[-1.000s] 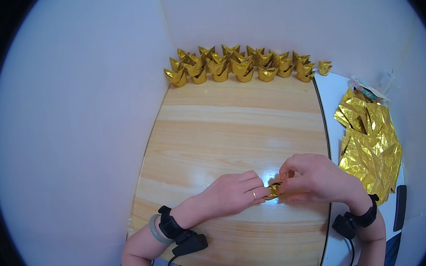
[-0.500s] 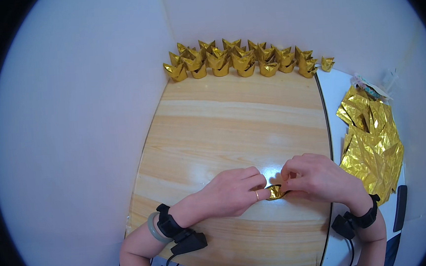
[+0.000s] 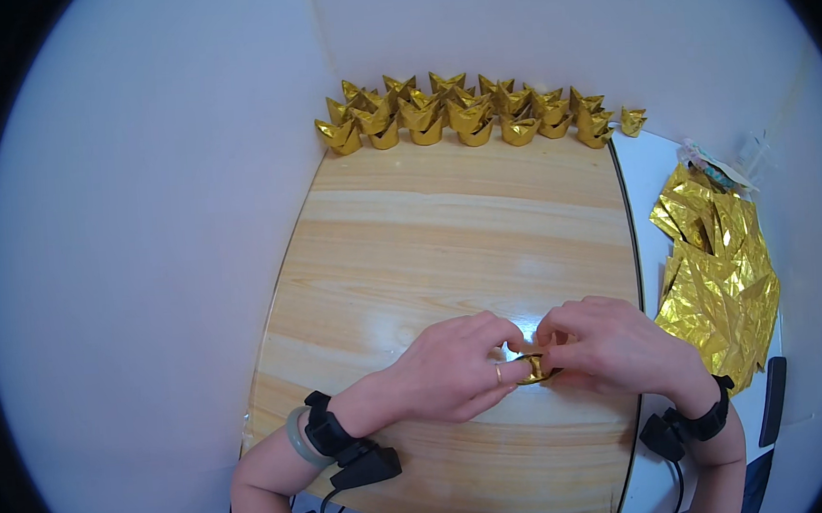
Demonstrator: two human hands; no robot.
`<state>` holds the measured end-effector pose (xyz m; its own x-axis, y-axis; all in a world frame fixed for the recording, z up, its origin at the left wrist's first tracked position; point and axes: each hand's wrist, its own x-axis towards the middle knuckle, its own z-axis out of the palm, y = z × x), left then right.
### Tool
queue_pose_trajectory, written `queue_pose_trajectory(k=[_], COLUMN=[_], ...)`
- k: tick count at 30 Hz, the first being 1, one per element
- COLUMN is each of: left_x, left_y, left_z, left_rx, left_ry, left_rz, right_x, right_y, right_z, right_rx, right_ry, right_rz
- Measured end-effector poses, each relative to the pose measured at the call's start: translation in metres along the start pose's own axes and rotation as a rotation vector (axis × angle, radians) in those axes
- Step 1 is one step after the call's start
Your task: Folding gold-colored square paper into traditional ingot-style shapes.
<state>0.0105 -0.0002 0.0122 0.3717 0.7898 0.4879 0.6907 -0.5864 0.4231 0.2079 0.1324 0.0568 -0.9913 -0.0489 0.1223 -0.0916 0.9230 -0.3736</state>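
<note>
A small gold foil paper piece point(image 3: 534, 370), curved and partly folded, is held between both hands just above the near right part of the wooden table point(image 3: 411, 256). My left hand point(image 3: 464, 365), with a ring on one finger, grips its left side, fingers curled. On the other side my right hand point(image 3: 603, 346) pinches its right edge between thumb and fingers. The fingers cover much of the foil, so its full shape is hidden.
Folded gold foil ingots point(image 3: 472, 119) stand in stacked rows along the far table edge. A pile of gold foil sheets point(image 3: 717, 273) lies on the white surface at right, with a clear plastic bag point(image 3: 719, 168) behind it. Walls rise at left and back.
My left thumb and fingers have shifted slightly right and now reach over the foil piece. My right fingers have closed in on it too, covering more of its right side.
</note>
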Motion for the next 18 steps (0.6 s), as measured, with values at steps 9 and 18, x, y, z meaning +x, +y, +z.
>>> queue_pose_trajectory(k=[9, 18], left_x=[0.0001, -0.001], left_y=[-0.0064, -0.0064], left_z=[0.0043, 0.0054], left_rx=[0.028, 0.028], left_ry=[-0.039, -0.039], left_rz=[0.038, 0.025], right_x=[-0.0009, -0.0008], right_y=[0.0028, -0.0003], right_z=[-0.0014, -0.0005], right_rx=[0.025, -0.056], right_ry=[0.01, 0.008], right_rz=[-0.016, -0.027])
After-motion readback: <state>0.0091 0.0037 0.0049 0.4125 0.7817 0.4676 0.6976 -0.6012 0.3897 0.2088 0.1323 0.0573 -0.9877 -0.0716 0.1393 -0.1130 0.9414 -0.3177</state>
